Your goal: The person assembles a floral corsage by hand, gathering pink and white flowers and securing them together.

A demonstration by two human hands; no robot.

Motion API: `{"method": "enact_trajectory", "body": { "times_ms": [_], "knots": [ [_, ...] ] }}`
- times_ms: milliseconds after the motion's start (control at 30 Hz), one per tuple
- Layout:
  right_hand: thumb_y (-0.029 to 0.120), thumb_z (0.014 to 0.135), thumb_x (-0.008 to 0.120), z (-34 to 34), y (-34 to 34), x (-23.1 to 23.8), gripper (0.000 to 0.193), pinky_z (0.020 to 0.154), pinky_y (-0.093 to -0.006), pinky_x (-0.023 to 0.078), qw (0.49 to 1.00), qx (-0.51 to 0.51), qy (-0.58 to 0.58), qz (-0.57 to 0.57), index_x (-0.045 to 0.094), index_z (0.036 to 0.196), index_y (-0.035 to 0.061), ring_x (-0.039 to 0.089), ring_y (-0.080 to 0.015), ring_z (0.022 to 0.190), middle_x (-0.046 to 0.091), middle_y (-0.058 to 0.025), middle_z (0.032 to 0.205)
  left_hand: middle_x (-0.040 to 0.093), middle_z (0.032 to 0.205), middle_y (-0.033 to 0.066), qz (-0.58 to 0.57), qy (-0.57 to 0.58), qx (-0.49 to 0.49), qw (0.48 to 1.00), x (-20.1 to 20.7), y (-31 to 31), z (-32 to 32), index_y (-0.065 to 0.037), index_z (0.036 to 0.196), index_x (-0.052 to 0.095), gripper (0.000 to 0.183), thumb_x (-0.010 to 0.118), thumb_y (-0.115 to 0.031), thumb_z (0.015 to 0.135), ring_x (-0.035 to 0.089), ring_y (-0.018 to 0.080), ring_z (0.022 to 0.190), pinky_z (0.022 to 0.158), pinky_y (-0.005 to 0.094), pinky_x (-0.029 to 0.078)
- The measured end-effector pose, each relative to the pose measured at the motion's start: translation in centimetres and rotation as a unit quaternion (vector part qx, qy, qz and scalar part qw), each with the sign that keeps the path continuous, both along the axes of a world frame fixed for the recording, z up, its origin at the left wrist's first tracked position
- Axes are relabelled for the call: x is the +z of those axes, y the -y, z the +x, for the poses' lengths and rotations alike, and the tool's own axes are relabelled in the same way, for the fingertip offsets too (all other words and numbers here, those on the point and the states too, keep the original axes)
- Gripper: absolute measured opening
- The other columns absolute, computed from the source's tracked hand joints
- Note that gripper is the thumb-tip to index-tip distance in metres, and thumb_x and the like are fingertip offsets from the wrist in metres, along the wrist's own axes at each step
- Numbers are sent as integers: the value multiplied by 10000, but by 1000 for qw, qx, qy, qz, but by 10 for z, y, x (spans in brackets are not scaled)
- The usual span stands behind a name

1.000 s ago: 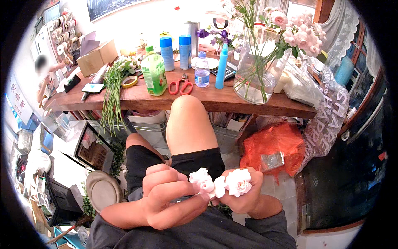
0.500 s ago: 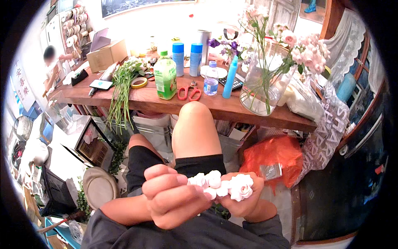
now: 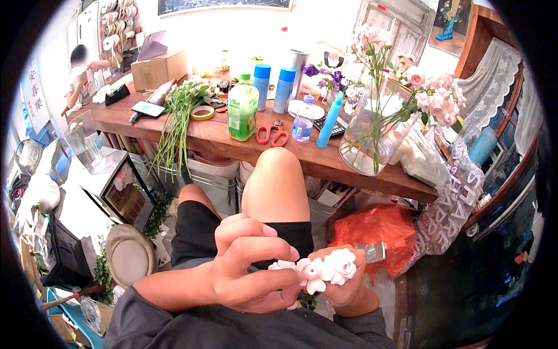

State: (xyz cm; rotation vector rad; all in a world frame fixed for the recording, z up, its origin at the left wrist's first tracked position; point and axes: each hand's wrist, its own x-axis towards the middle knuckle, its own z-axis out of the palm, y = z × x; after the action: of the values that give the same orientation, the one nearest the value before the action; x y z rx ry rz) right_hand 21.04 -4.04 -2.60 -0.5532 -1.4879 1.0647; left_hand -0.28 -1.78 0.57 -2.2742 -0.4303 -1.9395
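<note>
In front of my lap, a small bunch of pale pink-white roses (image 3: 314, 272) is gripped from below by my right hand (image 3: 347, 291). Its fingers wrap round the stems, which are mostly hidden; a few green leaves (image 3: 308, 300) show underneath. My left hand (image 3: 250, 267) comes in from the left with bent fingers. Its index finger and thumb close at the petals of the left-hand blooms, while the other fingers curl above. The exact contact at the fingertips is partly covered.
On the wooden table (image 3: 221, 145) ahead are cut flower stems (image 3: 177, 131), a green bottle (image 3: 242, 110), red-handled scissors (image 3: 271, 136), two blue-capped cans, a blue spray bottle (image 3: 330, 122) and a glass vase (image 3: 363, 145) of roses. A red bag (image 3: 372, 230) lies right. A person (image 3: 84, 78) sits far left.
My left hand has shifted slightly right, its fingers loosening and reaching over the blooms. The roses have turned, showing another open bloom. The whole view has tilted a little.
</note>
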Motion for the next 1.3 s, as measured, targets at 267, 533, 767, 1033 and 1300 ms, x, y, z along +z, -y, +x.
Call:
{"method": "enact_trajectory", "body": {
  "times_ms": [267, 533, 767, 1033, 1300],
  "knots": [
    [14, 714, 846, -4, -1, -3, 200, 705, -334, 606, 999, -14, -22, 34, 730, 867, -39, 778, -214, 785, 777, -148, 855, 692, 1056, 13, 33, -21, 3, 999, 0, -2, -7, -144, 865, 757, 324, 843, -207, 559, 524, 255, 967, 804, 397, 428],
    [47, 714, 894, 8, 0, -14, 284, 727, -338, 612, 999, 42, 31, -5, 743, 937, -45, 785, -205, 822, 793, -152, 913, 691, 1039, -8, 120, 41, 71, 989, -16, 2, 4, -136, 900, 806, 311, 878, -295, 641, 534, 219, 938, 700, 360, 424],
    [36, 731, 887, 12, -4, -14, 273, 744, -338, 610, 995, 89, 31, -35, 726, 936, -45, 778, -204, 814, 788, -161, 907, 677, 1037, 18, 26, 25, 27, 999, -7, 7, 1, -127, 863, 761, 280, 833, -162, 595, 560, 248, 940, 784, 392, 447],
    [-7, 729, 857, 11, -6, 2, 257, 696, -316, 596, 993, 95, 60, 19, 703, 928, -56, 760, -173, 768, 779, -146, 868, 704, 1054, 97, -459, 18, -366, 809, 11, 3, -19, 31, 1150, 617, 328, 790, -54, 884, 668, 155, 1017, 946, 323, 519],
    [-37, 745, 781, 10, -6, 20, 105, 608, -302, 548, 982, 114, 144, 40, 692, 799, -45, 730, -180, 682, 739, -138, 781, 738, 1018, 96, -572, 7, -433, 697, 18, 6, -22, 25, 1149, 611, 319, 773, 71, 878, 709, 163, 983, 894, 302, 548]
  ]
}}
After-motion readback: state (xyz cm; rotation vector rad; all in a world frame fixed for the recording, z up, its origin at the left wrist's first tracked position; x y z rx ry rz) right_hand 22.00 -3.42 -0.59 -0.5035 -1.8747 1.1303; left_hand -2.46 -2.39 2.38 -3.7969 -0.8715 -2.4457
